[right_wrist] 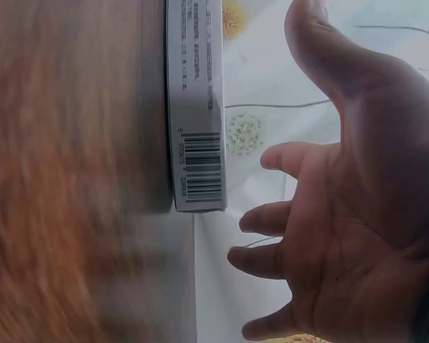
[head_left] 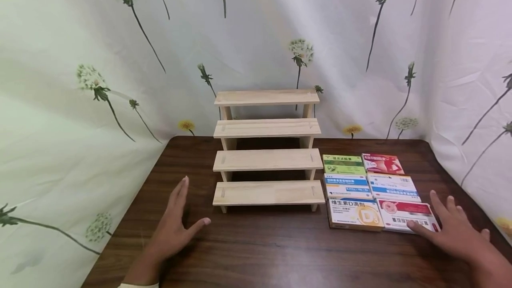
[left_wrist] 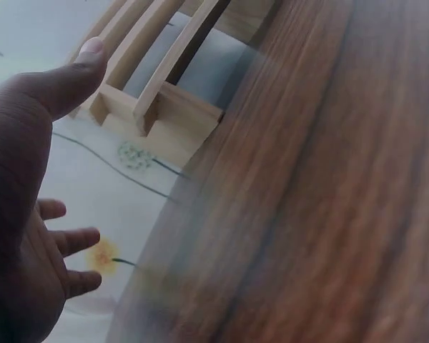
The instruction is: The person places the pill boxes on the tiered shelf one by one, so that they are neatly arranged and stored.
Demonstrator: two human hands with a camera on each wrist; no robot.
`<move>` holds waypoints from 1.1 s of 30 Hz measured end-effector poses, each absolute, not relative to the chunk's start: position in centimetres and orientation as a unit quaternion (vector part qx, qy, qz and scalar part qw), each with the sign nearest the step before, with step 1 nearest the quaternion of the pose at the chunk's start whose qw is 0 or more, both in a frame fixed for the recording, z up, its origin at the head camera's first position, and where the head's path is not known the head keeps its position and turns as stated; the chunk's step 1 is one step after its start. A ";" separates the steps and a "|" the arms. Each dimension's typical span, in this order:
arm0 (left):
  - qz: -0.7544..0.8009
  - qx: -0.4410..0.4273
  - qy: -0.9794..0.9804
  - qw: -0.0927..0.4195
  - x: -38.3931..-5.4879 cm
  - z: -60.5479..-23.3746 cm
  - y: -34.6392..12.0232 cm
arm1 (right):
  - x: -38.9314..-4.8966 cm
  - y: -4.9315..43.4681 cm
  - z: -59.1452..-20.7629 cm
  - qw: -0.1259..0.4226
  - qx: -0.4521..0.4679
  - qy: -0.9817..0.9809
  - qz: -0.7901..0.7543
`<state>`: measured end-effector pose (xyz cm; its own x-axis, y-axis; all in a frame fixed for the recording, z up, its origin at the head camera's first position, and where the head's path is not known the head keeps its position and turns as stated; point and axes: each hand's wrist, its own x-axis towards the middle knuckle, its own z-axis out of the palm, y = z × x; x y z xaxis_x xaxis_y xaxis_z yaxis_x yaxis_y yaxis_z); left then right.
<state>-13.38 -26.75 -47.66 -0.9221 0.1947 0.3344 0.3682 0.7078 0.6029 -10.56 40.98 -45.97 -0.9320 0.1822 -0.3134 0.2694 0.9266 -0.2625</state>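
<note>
Your left hand and right hand were nearest, fingers released and spread, thumbs held well apart, nothing in either grasp. The brown table ran between both sets of fingers and on beyond them. Just beside your right thumb lay the red-and-white box; the right wrist view showed a gap between your fingers and a box side with a barcode. Left of that thumb lay the vitamin D box. Past these, farther from your right fingers, came the left blue-and-white box and the right blue-and-white box, then the green box and the red box, all six flat in two columns. Between your hands, ahead of the fingertips, stood the four-tier wooden stand, its lowest tier nearest your left thumb. Behind everything hung the dandelion-print cloth. You seemed to be at a ready stage, before any grasp; the next move, in my judgement, called for bringing your right thumb and fingers to opposite edges of a near box.
</note>
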 end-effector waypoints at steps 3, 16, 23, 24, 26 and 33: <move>-0.365 -0.173 -0.904 0.140 -13.6 -47.8 -26.5 | -10.7 41.6 -46.3 0.154 0.105 0.969 -0.160; -0.533 -0.180 -0.817 0.129 -14.6 -49.2 -25.8 | -10.8 43.7 -47.7 0.112 0.013 0.971 -0.213; -0.555 -0.198 -0.800 0.117 -15.5 -50.2 -25.6 | -10.8 44.2 -48.2 0.140 0.024 0.966 -0.215; -0.554 -0.197 -0.801 0.115 -15.6 -50.3 -25.5 | -10.8 44.3 -48.3 0.135 0.021 0.966 -0.220; -0.549 -0.191 -0.806 0.112 -16.0 -50.4 -25.3 | -10.8 44.4 -48.3 0.122 0.015 0.966 -0.227; -0.547 -0.185 -0.811 0.094 -17.6 -50.5 -24.6 | -10.8 44.9 -48.6 0.103 0.003 0.966 -0.238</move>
